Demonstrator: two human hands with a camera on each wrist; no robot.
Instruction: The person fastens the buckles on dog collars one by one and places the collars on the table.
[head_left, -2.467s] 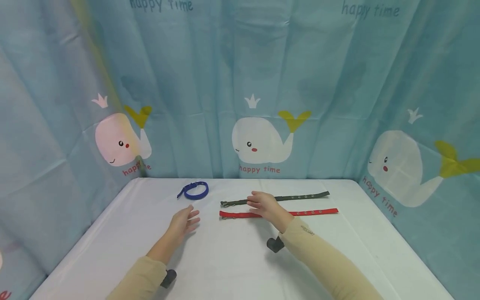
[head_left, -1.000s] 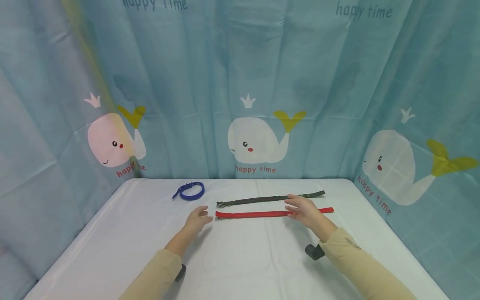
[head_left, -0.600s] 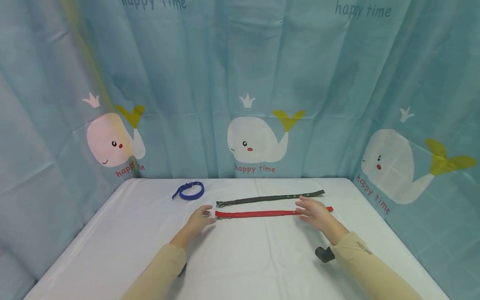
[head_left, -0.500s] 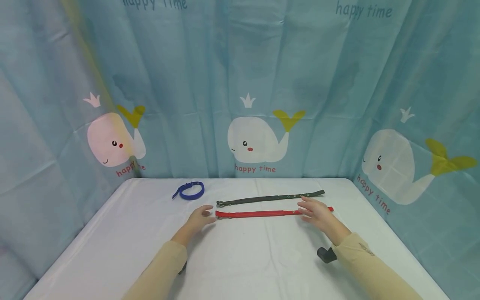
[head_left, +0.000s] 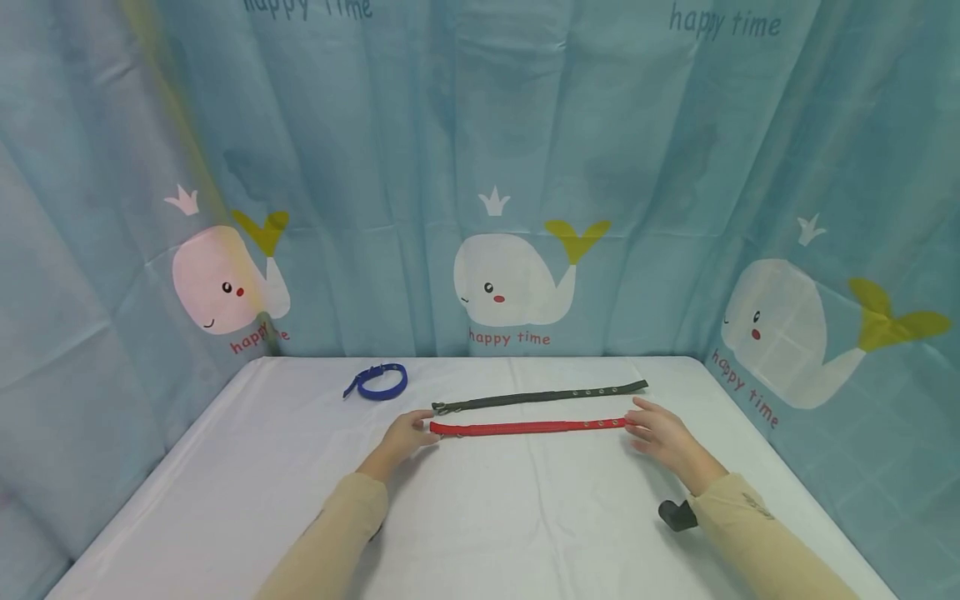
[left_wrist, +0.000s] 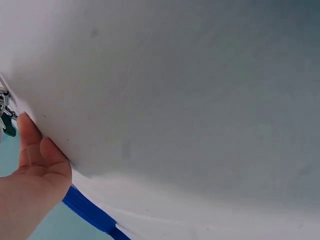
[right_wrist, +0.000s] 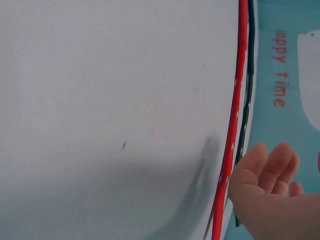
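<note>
A red collar (head_left: pixel 525 428) with metal eyelets lies stretched out flat on the table. My left hand (head_left: pixel 405 437) is at its buckle end, thumb and fingers apart around that end. Over the eyelet end hovers my right hand (head_left: pixel 663 437), fingers loosely bent and covering the tip. In the right wrist view the red strap (right_wrist: pixel 233 120) runs past the right hand (right_wrist: pixel 265 185), whose palm shows bare. Behind lies a dark green collar (head_left: pixel 540 398), also straight. A blue collar (head_left: pixel 382 390), closed into a loop, sits at back left.
The table (head_left: pixel 480 517) has a white cover. Its back edge meets a blue curtain (head_left: pixel 645 283) printed with whales, which also hangs at both sides. A black wrist device (head_left: pixel 678 515) hangs under the right sleeve.
My right hand has moved right along the collars to the red one's far end. My left hand has shifted right, from near the blue collar to the red collar's buckle end.
</note>
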